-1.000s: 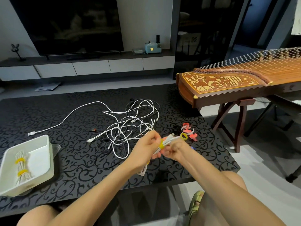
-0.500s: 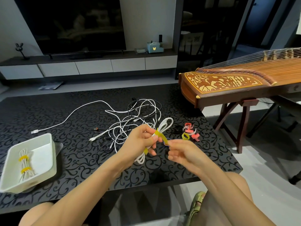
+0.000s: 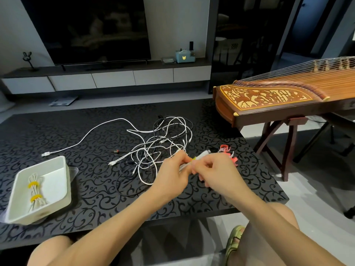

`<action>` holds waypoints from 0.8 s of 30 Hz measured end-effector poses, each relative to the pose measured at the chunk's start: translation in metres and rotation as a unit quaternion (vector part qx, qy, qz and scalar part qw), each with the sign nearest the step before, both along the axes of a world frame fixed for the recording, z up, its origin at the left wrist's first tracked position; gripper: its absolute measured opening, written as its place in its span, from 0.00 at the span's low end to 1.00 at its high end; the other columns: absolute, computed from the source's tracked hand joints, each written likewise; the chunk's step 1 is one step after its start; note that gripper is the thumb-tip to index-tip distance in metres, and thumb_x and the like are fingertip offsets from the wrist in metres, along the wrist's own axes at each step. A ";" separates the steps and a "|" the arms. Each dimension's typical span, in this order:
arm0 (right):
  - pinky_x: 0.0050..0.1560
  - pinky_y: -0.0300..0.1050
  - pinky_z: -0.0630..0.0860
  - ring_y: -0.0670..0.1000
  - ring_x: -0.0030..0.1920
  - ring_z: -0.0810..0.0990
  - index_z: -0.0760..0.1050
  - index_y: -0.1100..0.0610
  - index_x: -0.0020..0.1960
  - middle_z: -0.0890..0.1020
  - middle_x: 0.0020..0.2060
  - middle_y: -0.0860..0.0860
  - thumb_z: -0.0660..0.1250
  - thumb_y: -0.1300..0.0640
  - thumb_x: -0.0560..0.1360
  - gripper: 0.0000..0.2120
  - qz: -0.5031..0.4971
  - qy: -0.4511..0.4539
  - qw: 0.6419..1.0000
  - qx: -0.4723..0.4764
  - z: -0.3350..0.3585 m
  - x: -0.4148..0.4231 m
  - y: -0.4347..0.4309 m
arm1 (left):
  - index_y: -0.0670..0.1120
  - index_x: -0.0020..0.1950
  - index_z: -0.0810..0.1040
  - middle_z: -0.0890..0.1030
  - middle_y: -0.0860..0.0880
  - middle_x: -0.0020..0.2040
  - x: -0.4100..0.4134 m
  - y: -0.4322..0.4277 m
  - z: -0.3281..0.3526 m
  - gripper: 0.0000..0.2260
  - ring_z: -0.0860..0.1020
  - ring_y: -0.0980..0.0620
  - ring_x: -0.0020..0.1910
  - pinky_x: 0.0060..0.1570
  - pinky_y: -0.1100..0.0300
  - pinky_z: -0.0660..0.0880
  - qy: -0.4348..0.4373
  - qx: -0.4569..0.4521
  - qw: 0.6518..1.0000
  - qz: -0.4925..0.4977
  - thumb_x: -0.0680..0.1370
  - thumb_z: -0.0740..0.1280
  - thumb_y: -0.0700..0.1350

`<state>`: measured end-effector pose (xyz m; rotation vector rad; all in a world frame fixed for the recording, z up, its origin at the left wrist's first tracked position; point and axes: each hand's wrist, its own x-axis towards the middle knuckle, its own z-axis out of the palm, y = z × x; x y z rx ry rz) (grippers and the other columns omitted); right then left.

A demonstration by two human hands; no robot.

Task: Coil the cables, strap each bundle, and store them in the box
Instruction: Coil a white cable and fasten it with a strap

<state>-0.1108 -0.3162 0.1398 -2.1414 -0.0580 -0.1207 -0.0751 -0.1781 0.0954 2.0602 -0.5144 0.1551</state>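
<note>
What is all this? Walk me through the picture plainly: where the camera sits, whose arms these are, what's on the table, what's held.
No machine here: these are a person's two bare arms, seen from one wide-angle camera worn on the head, looking forward and down. The left hand grips a small coiled white cable bundle, and the right hand pinches a yellow strap round it. On the black swirl-patterned table lie a loose tangle of white and black cables, some pink-red spare straps, and a white rectangular box holding one white bundle tied with two yellow straps. A carved wooden stringed zither stands to the right.
</note>
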 end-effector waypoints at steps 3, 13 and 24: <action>0.21 0.36 0.58 0.45 0.18 0.61 0.77 0.59 0.27 0.69 0.21 0.51 0.67 0.58 0.76 0.19 -0.026 0.118 0.979 0.164 0.010 0.012 -0.003 | 0.56 0.40 0.69 0.76 0.59 0.32 -0.002 0.001 -0.001 0.14 0.73 0.60 0.32 0.34 0.69 0.66 -0.021 0.008 0.999 -0.025 0.77 0.66 0.38; 0.19 0.35 0.57 0.45 0.17 0.61 0.80 0.64 0.43 0.69 0.19 0.49 0.62 0.54 0.79 0.15 0.018 0.194 0.958 0.208 0.015 0.025 -0.024 | 0.41 0.38 0.73 0.79 0.49 0.31 -0.004 -0.002 0.001 0.08 0.72 0.56 0.27 0.29 0.66 0.66 0.118 -0.087 0.989 -0.023 0.78 0.65 0.39; 0.60 0.53 0.73 0.60 0.53 0.79 0.77 0.52 0.59 0.80 0.50 0.66 0.60 0.73 0.74 0.22 0.147 0.102 0.949 0.260 -0.040 0.024 -0.025 | 0.44 0.39 0.61 0.76 0.36 0.32 0.002 -0.004 0.021 0.10 0.67 0.52 0.22 0.16 0.67 0.62 0.397 -0.391 0.819 -0.136 0.78 0.58 0.35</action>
